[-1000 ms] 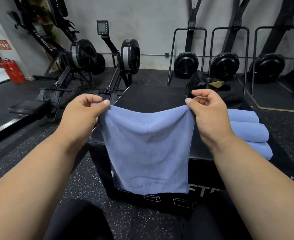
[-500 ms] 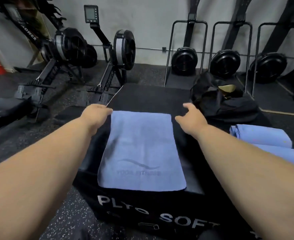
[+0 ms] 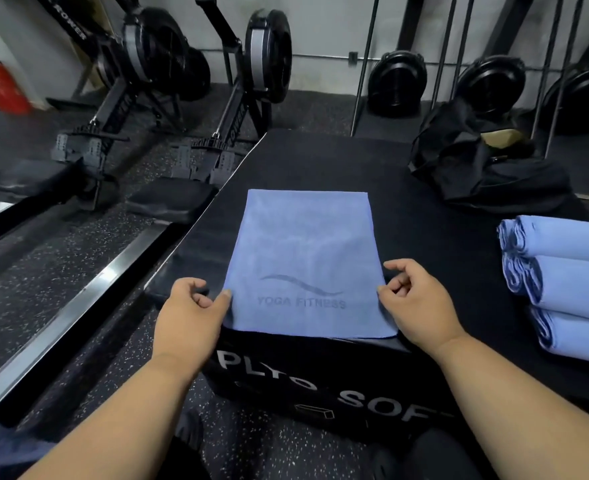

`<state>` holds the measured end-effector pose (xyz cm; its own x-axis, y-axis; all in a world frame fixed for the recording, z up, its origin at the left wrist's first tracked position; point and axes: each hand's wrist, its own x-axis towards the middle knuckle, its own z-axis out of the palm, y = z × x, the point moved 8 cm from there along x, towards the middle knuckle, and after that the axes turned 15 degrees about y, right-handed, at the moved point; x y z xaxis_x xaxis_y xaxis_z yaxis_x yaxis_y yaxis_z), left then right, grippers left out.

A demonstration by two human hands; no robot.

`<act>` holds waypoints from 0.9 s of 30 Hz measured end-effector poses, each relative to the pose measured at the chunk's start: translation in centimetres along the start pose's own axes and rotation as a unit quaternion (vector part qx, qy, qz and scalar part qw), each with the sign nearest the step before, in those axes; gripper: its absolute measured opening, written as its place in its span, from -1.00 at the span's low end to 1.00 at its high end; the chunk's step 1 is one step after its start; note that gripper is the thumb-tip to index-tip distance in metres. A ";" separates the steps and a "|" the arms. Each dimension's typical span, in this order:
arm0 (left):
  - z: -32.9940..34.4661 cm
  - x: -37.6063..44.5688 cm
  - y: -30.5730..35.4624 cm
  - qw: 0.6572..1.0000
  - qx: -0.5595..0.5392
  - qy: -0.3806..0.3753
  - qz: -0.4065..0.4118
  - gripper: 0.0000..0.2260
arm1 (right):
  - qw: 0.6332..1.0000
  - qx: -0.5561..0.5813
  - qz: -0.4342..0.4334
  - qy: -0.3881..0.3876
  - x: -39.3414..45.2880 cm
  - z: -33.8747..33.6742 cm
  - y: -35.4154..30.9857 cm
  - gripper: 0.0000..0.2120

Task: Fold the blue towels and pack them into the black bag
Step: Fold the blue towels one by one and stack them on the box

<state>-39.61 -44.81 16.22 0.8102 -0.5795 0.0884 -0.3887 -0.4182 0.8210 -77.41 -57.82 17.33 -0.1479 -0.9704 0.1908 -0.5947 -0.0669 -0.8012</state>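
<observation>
A blue towel (image 3: 306, 265) printed "YOGA FITNESS" lies flat on the black plyo box (image 3: 320, 161), its near edge at the box's front rim. My left hand (image 3: 189, 313) pinches the towel's left edge near the front corner, thumb on the cloth. On the opposite side, my right hand (image 3: 417, 299) pinches the right edge with curled fingers. The black bag (image 3: 476, 168) slumps open at the box's far right. Three rolled blue towels (image 3: 570, 285) are stacked on the right side of the box.
Two rowing machines (image 3: 182, 81) stand on the speckled floor to the left, one rail (image 3: 78, 299) running close beside the box. Weight plates in racks (image 3: 397, 81) line the back wall. A red fire extinguisher (image 3: 2, 84) stands far left.
The towel, held up by its top corners a second ago, now lies spread on the box. Both hands have come back from the far corners to the side edges near the front.
</observation>
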 end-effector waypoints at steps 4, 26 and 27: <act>0.2 -2.0 -1.3 1.000 0.002 0.000 -0.007 -0.60 | 1.000 -0.014 -0.024 -0.015 -1.5 -0.4 0.4 -0.69; -1.0 6.2 10.8 0.941 -0.339 -0.020 -0.013 -0.73 | 0.972 0.224 0.018 0.072 3.8 -3.3 -5.5 -0.69; -1.1 6.7 11.3 0.937 -0.350 -0.016 -0.014 -0.75 | 0.969 0.234 0.009 0.079 4.3 -3.1 -6.1 -0.68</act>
<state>-38.05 -52.63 26.68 0.7983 -0.5999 0.0529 0.0245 0.1200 0.9925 -76.83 -60.90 24.82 -0.2966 -0.9270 0.2295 -0.1738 -0.1839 -0.9675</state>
